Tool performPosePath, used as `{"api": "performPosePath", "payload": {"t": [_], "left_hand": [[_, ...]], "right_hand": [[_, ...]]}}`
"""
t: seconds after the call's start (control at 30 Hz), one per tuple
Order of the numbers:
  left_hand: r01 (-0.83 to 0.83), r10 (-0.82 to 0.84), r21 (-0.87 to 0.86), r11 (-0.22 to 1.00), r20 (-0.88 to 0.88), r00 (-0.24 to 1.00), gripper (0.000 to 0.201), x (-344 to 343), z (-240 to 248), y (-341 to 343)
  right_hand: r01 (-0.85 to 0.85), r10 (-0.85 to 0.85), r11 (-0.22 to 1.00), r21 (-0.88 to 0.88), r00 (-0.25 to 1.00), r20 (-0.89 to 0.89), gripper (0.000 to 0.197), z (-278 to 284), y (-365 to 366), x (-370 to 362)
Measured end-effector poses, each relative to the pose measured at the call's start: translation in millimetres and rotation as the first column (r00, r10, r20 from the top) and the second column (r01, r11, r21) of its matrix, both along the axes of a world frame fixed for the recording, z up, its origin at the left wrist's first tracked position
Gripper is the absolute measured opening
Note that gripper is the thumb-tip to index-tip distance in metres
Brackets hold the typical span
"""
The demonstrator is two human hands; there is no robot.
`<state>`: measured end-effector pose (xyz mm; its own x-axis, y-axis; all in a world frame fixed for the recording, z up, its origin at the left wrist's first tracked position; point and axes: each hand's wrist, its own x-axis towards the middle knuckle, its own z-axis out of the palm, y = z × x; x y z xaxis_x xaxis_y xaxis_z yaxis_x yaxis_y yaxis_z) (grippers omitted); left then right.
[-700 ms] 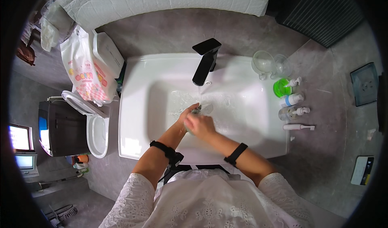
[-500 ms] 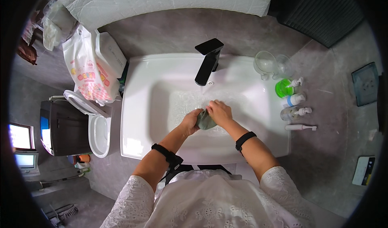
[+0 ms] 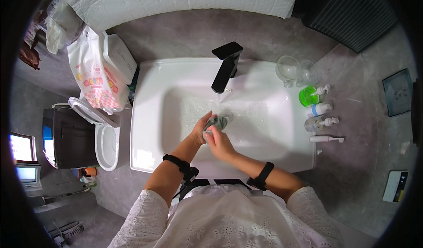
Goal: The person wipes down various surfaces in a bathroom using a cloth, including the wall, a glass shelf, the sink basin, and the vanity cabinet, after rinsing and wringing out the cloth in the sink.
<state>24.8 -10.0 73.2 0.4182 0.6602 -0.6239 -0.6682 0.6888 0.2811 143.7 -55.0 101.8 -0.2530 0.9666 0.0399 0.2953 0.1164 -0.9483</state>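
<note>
holding a grey-green cloth (image 3: 219, 123), left hand (image 3: 201, 127) cupped along its left side, right hand (image 3: 220, 145) closed on it, sink (image 3: 282, 144) below

Left hand (image 3: 201, 128) has a bunched grey-green cloth (image 3: 219, 123) over the white sink (image 3: 147, 107), right hand's (image 3: 219, 143) fingers pressed onto it. Black faucet (image 3: 225, 74) sits just beyond, water's (image 3: 249, 118) splashed around, and a green pump bottle (image 3: 308, 96) is off to the right.

A green pump bottle (image 3: 308, 96) and a toothbrush (image 3: 324, 139) are sitting at right, while a white bag (image 3: 93, 78) is resting near a toilet (image 3: 107, 147) and possibly a washing machine (image 3: 70, 135).
</note>
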Motion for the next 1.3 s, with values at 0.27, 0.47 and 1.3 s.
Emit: {"api": "performPosePath", "payload": {"t": [0.27, 0.47, 1.3], "left_hand": [[0.004, 0.002, 0.071, 0.997, -0.078, 0.997, 0.031, 2.1, -34.6, -5.7], [-0.016, 0.012, -0.01, 1.0, -0.327, 0.945, 0.032, -0.5, -22.3, -8.9], [0.12, -0.102, 0.06, 0.991, -0.244, 0.964, 0.054, -9.1, -20.1, -15.8]], "right_hand": [[-0.337, 0.082, 0.843, 0.419, 0.85, 0.52, 0.022, 4.1, 17.8, 12.5], [-0.233, 0.02, 0.956, 0.177, 0.655, 0.756, 0.03, -45.9, 78.9, 53.5], [-0.158, -0.047, 0.955, 0.249, 0.752, 0.657, 0.023, -35.6, 68.7, 47.4]]}}
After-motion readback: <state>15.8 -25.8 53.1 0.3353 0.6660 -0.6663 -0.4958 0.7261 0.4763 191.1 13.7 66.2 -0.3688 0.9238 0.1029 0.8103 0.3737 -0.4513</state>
